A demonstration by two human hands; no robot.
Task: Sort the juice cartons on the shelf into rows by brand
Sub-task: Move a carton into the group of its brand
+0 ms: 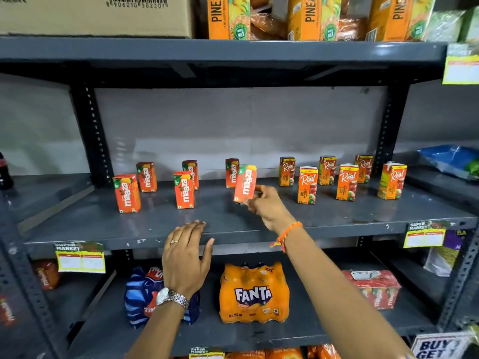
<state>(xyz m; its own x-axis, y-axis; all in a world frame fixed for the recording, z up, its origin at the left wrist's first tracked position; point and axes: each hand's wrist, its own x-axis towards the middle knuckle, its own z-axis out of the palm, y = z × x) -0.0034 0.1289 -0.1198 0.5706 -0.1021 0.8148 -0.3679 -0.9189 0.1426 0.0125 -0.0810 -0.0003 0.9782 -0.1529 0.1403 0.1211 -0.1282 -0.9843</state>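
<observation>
On the grey middle shelf (155, 229) stand several red Maaza cartons (127, 193) on the left half and several orange Real cartons (307, 185) on the right half, all upright and spaced apart. My right hand (267, 206) grips one more Maaza carton (245, 183) by its lower right edge, tilted slightly and held just above the shelf in the middle, in front of another Maaza carton (231, 172). My left hand (185, 252) lies flat with fingers together on the shelf's front edge, holding nothing.
The shelf below carries a Fanta pack (254, 294), a blue bottle pack (140, 296) and a red carton pack (375, 286). Tall pineapple cartons (225, 16) and a cardboard box (96, 14) sit above. Price tags (80, 257) hang on the shelf edges.
</observation>
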